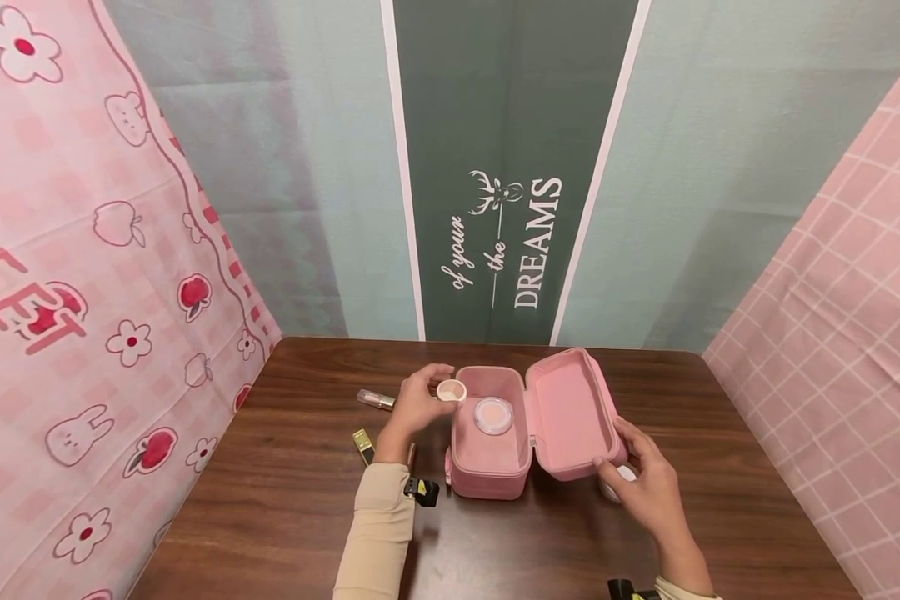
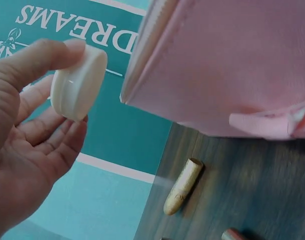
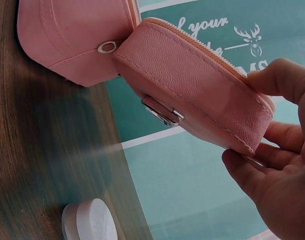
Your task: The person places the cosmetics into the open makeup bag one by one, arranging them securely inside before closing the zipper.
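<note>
A pink zippered cosmetic case [image 1: 489, 486] stands on the table with its lid [image 1: 570, 417] swung out to the right. Inside lies a round compact [image 1: 492, 416] with a pale pink face. At the case's left rim, my left hand [image 1: 415, 406] pinches a small round cream-white cosmetic container [image 2: 78, 82] between thumb and fingers. My right hand [image 1: 651, 487] grips the outer edge of the lid, thumb at the zipper side and fingers underneath, as the right wrist view shows. A white round jar [image 3: 95, 220] sits on the table below the lid, partly hidden by the right hand in the head view.
Left of the case lie a clear-capped tube [image 1: 375, 399] and a gold-and-black lipstick [image 1: 363, 446]. The left wrist view shows a gold tube [image 2: 184, 186] near the case. A wooden table [image 1: 285, 500] meets a printed curtain [image 1: 517, 125] behind and pink cloths at both sides.
</note>
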{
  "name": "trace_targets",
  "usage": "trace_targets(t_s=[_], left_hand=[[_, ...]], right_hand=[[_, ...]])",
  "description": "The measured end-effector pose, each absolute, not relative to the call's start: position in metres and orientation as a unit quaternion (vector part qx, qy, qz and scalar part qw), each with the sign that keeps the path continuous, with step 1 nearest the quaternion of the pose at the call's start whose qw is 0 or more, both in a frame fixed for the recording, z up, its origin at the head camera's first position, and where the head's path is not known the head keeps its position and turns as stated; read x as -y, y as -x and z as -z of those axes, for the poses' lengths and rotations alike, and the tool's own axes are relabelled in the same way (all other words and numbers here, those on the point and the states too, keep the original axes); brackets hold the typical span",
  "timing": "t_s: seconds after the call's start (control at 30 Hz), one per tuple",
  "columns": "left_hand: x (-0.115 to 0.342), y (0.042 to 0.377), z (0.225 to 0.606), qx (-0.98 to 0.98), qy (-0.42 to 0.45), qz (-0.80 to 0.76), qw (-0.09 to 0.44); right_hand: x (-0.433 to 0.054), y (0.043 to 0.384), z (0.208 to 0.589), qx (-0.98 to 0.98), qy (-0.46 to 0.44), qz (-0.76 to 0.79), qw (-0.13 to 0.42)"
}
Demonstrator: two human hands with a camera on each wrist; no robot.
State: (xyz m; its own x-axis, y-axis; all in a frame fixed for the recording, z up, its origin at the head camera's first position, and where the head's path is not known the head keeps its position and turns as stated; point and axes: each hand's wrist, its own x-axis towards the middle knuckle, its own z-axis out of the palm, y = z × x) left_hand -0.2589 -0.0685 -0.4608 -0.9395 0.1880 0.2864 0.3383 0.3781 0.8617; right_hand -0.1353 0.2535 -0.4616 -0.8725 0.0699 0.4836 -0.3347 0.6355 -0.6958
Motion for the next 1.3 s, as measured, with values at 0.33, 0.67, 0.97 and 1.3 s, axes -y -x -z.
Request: trace_targets(t_s=[0.33, 0.67, 0.97, 1.3], left_hand=[[0.056, 0.263, 0.455, 0.833, 0.156, 0.529, 0.049], [0.04, 0.269, 0.449, 0.85, 0.154, 0.504, 0.019], [0.027, 0.278, 0.453, 0.859, 0.154, 0.489, 0.006], [0.02, 0.289, 0.457, 0.87, 0.149, 0.47, -0.016]], right_hand=[[-0.255, 0.137, 0.463, 0.87, -0.066, -0.429, 0.233], [-0.255, 0.137, 0.464, 0.872, -0.063, -0.426, 0.232], [-0.255, 0.136, 0.462, 0.863, -0.071, -0.44, 0.239], [-0.254, 0.136, 0.462, 0.857, -0.069, -0.447, 0.246]])
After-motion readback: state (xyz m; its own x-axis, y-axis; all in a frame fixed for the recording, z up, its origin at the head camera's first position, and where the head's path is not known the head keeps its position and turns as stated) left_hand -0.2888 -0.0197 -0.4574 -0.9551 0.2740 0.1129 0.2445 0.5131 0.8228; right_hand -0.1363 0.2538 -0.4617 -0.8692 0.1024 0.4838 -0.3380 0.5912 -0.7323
